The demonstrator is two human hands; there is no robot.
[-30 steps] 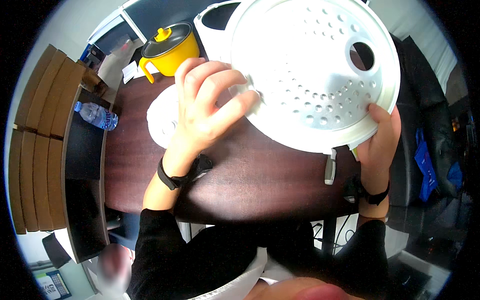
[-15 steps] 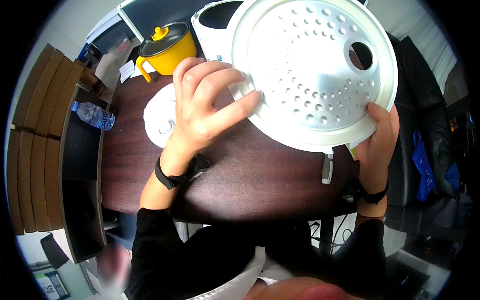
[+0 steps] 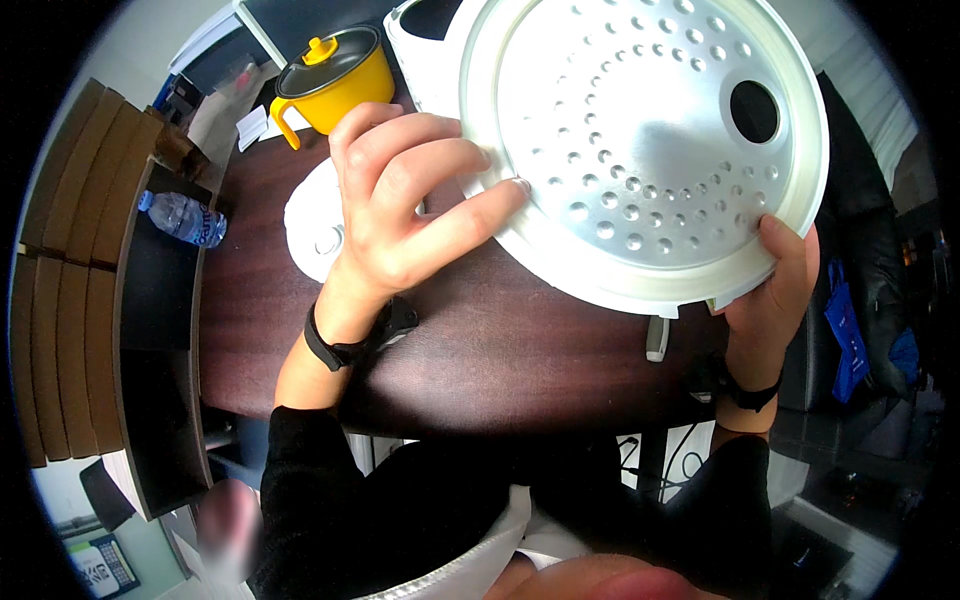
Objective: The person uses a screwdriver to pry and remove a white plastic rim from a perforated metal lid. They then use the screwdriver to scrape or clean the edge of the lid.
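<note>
Nearest, dark sleeves lead up to two wrists, each with a black band. The right hand [image 3: 768, 300] grips the lower right rim of a round perforated metal plate with a white rim [image 3: 640, 140], thumb curled over the edge, fingers hidden behind it. The left hand [image 3: 405, 215] is spread flat, fingers loosely open, its fingertips pressing on the plate's left rim without closing around it. The plate is held up, tilted toward the camera, above the dark wooden desk [image 3: 500, 350]. A small white piece [image 3: 656, 338] shows just below the plate. A white round lid [image 3: 318, 225] lies behind the left hand. Farther off stand a yellow pot [image 3: 335, 85] and a white cooker body [image 3: 430, 40]; a water bottle [image 3: 183, 218] lies on the black side shelf [image 3: 160, 350].
</note>
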